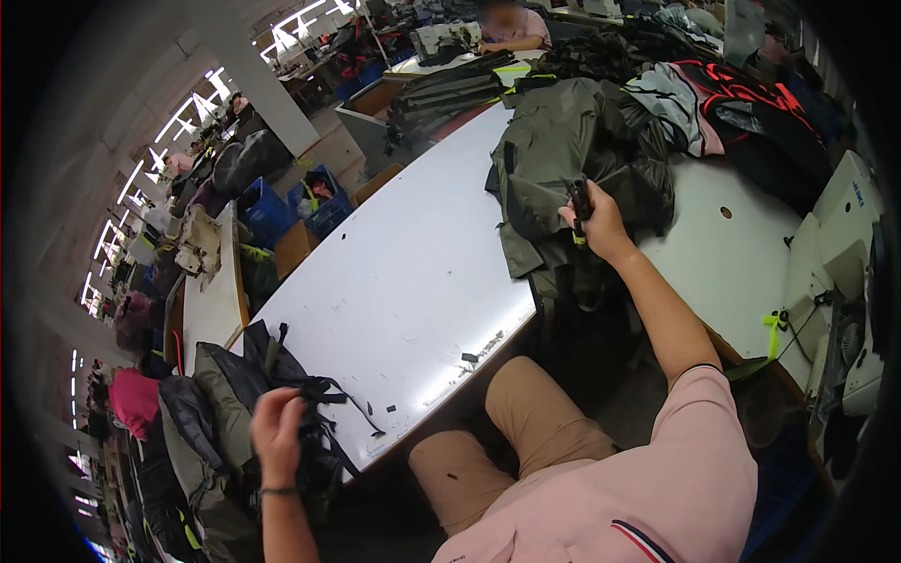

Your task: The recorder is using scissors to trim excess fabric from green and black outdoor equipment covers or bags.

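My right hand [605,221] is closed round a short black strap-like piece [581,199] with a yellow-green bit at its lower end. Beneath it, a large olive-green fabric bag or garment [558,141] lies crumpled on the white table [394,253], part of it hanging over the near edge. Whether the black piece is joined to this fabric cannot be made out. My left hand [276,430] is raised at the lower left, smeared by motion with its fingers bent. Close by are dark straps [328,389] on the table corner and a heap of olive and black fabric pieces [223,389].
A white sewing machine [835,272] stands on the right. Black, grey and red fabric [741,108] is piled at the back right. Blue crates [324,199] stand on the floor beyond the table. A co-worker [514,26] sits at the far side.
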The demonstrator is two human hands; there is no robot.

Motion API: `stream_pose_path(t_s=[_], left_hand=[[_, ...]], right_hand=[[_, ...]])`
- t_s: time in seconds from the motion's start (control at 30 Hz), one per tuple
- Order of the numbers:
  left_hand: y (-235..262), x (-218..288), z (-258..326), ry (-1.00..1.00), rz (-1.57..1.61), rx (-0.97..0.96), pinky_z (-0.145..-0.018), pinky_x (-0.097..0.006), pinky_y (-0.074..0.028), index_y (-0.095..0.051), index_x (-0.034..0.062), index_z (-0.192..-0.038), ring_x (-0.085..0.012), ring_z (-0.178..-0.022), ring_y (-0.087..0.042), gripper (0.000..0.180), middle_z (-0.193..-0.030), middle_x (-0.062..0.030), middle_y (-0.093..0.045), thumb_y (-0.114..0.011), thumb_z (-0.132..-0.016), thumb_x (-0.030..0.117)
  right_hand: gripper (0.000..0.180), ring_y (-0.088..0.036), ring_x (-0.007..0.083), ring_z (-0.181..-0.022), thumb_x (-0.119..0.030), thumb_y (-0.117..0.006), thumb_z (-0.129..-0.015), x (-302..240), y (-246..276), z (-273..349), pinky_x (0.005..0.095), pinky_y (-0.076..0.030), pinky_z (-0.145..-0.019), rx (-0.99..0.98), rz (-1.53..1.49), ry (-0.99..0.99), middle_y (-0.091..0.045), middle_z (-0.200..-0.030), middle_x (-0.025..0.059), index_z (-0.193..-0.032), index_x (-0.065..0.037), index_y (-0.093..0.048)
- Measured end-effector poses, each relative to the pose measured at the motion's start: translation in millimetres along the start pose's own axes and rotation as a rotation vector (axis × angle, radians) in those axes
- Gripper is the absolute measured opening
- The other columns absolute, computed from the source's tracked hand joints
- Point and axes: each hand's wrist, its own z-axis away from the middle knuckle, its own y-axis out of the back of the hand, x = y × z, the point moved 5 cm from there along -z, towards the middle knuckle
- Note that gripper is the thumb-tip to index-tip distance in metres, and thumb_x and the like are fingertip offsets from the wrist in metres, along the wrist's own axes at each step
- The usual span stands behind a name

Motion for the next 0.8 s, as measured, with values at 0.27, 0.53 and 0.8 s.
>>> stream_pose_path(t_s=[0.27,0.53,0.8], left_hand=[[-271,-39,-87,0.68,0.97,-0.59,-0.091,-0.034,-0.049,-0.058,0.0004,-0.123,-0.0231,-0.103,-0.062,0.071,-0.116,-0.015,-0.064,-0.047,-0.094,0.064],[-265,-66,-79,0.524,1.153,-0.12,-0.086,-0.035,-0.053,-0.051,0.0021,-0.122,-0.0214,-0.093,-0.065,0.039,-0.104,-0.0108,-0.065,-0.067,-0.086,0.002],[-107,-23,101,0.041,0.485,0.469,-0.085,-0.025,-0.042,-0.048,0.0037,-0.108,-0.0108,-0.089,-0.052,0.029,-0.1,-0.0025,-0.053,-0.063,-0.085,-0.008]], right_hand=[[0.025,-0.056,0.0128,-0.08,-0.008,-0.082,-0.069,-127,-14,108,0.0281,-0.045,-0.074,-0.968,-0.671,0.043,-0.06,-0.082,0.0034,-0.073,-0.009,-0.057],[0.022,-0.058,0.0134,-0.079,-0.006,-0.08,-0.072,-104,27,130,0.0281,-0.048,-0.077,-1.025,-0.444,-0.142,-0.06,-0.083,0.0033,-0.078,-0.005,-0.058],[0.024,-0.064,0.0186,-0.079,0.003,-0.075,-0.07,-108,31,96,0.0352,-0.049,-0.087,-0.902,-0.11,-0.117,-0.062,-0.079,0.0061,-0.079,-0.005,-0.053]])
